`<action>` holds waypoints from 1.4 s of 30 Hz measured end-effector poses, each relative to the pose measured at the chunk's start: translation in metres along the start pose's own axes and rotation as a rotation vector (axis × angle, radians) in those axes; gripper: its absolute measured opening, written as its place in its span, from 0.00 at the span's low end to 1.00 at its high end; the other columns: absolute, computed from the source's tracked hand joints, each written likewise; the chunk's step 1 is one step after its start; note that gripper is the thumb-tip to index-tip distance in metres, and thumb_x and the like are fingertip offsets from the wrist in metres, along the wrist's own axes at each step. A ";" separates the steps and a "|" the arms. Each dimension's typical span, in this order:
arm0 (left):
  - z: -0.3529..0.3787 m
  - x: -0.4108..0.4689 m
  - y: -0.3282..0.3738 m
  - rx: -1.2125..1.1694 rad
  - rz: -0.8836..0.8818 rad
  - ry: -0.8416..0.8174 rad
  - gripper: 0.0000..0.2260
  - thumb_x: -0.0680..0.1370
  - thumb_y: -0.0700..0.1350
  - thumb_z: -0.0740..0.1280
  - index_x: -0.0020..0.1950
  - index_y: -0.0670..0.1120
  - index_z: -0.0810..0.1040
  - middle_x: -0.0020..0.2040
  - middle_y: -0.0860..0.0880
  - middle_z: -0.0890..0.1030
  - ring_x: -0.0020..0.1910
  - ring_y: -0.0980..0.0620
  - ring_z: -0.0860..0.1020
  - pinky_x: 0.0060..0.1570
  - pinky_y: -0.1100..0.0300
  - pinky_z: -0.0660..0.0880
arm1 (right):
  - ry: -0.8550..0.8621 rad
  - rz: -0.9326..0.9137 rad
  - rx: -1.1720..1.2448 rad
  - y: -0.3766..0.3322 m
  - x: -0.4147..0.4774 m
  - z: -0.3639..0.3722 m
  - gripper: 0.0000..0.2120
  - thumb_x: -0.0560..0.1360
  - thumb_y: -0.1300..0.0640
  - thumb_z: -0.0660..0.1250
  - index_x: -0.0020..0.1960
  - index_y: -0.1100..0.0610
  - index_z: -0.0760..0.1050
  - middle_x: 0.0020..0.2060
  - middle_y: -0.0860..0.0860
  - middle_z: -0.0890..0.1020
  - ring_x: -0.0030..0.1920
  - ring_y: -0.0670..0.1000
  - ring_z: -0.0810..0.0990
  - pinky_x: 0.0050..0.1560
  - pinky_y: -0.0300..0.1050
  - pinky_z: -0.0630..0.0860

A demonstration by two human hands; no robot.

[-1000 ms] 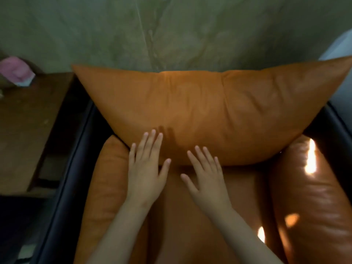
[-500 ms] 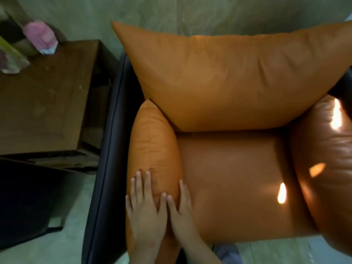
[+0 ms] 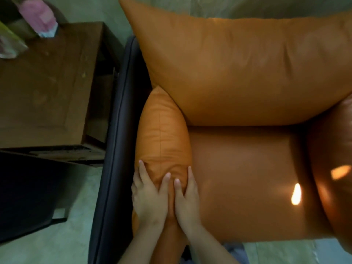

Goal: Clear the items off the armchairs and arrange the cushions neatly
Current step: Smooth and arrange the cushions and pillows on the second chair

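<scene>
An orange armchair fills the view, with a dark frame (image 3: 118,130). Its large back cushion (image 3: 238,73) leans upright against the wall. The seat cushion (image 3: 247,178) lies flat with nothing on it. The left arm cushion (image 3: 163,134) stands along the frame, and the right arm cushion (image 3: 335,168) is partly cut off. My left hand (image 3: 148,195) presses the outer side of the left arm cushion near its front end, thumb on top. My right hand (image 3: 185,199) presses its inner side, and the cushion dents between my thumbs.
A brown wooden side table (image 3: 47,82) stands left of the armchair. On its far edge lie a pink packet (image 3: 38,18) and a blurred greenish item (image 3: 7,42). A dark piece of furniture (image 3: 28,187) sits at lower left on the pale green floor.
My hands left the back cushion and moved down to the front of the left arm cushion. They have since spread to either side of it, and my view has tilted down.
</scene>
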State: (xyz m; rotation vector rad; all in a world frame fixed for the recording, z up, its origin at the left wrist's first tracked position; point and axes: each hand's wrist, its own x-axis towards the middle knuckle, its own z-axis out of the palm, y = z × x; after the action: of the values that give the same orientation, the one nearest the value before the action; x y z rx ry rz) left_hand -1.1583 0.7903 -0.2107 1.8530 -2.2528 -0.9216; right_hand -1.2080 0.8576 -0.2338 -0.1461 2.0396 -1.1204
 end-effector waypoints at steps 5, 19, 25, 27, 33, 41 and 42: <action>0.010 0.026 0.004 0.032 0.056 0.036 0.35 0.75 0.64 0.57 0.77 0.53 0.51 0.74 0.42 0.63 0.68 0.39 0.67 0.61 0.40 0.70 | -0.025 -0.022 -0.016 -0.002 0.030 0.001 0.29 0.78 0.38 0.53 0.76 0.38 0.47 0.76 0.48 0.58 0.73 0.55 0.59 0.72 0.56 0.60; 0.018 -0.055 0.025 0.127 0.217 0.078 0.35 0.77 0.59 0.57 0.78 0.46 0.49 0.78 0.41 0.54 0.77 0.42 0.51 0.74 0.47 0.46 | -0.020 -0.113 -0.001 -0.002 -0.013 -0.065 0.27 0.81 0.45 0.55 0.77 0.46 0.50 0.76 0.49 0.57 0.76 0.49 0.54 0.74 0.47 0.54; 0.063 -0.139 0.086 0.070 0.477 -0.087 0.34 0.78 0.49 0.65 0.78 0.48 0.49 0.79 0.48 0.48 0.77 0.51 0.44 0.75 0.54 0.42 | 0.214 -0.232 -0.193 0.035 -0.030 -0.183 0.27 0.81 0.46 0.55 0.77 0.46 0.51 0.76 0.48 0.57 0.76 0.49 0.52 0.75 0.46 0.50; 0.080 -0.170 0.112 0.039 0.513 -0.123 0.34 0.79 0.51 0.64 0.78 0.50 0.47 0.79 0.50 0.45 0.77 0.54 0.41 0.73 0.57 0.40 | 0.303 -0.253 -0.235 0.049 -0.036 -0.233 0.26 0.81 0.48 0.57 0.77 0.47 0.53 0.76 0.49 0.58 0.76 0.50 0.52 0.73 0.44 0.50; 0.142 -0.277 0.177 0.011 0.568 -0.302 0.37 0.79 0.52 0.63 0.77 0.53 0.40 0.78 0.53 0.40 0.73 0.60 0.36 0.72 0.61 0.38 | 0.610 -0.285 -0.388 0.094 -0.067 -0.369 0.29 0.75 0.43 0.55 0.75 0.50 0.60 0.73 0.51 0.65 0.75 0.51 0.57 0.72 0.48 0.52; 0.244 -0.382 0.226 0.064 0.458 -0.730 0.51 0.74 0.52 0.70 0.69 0.55 0.24 0.77 0.44 0.34 0.77 0.45 0.47 0.74 0.54 0.53 | 0.620 0.097 -0.489 0.174 -0.083 -0.475 0.39 0.72 0.38 0.66 0.76 0.48 0.54 0.76 0.56 0.57 0.76 0.57 0.50 0.72 0.63 0.51; 0.253 -0.382 0.229 0.057 0.455 -0.731 0.51 0.74 0.52 0.70 0.67 0.56 0.23 0.77 0.42 0.34 0.77 0.43 0.49 0.73 0.54 0.55 | 0.573 0.114 -0.448 0.181 -0.080 -0.481 0.39 0.71 0.38 0.66 0.76 0.48 0.54 0.75 0.56 0.58 0.75 0.57 0.53 0.72 0.61 0.54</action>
State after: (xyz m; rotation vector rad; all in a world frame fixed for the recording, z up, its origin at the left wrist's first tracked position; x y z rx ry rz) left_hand -1.3634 1.2592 -0.1882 0.9988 -2.9233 -1.6250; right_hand -1.4365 1.3218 -0.1800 0.0814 2.7530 -0.6594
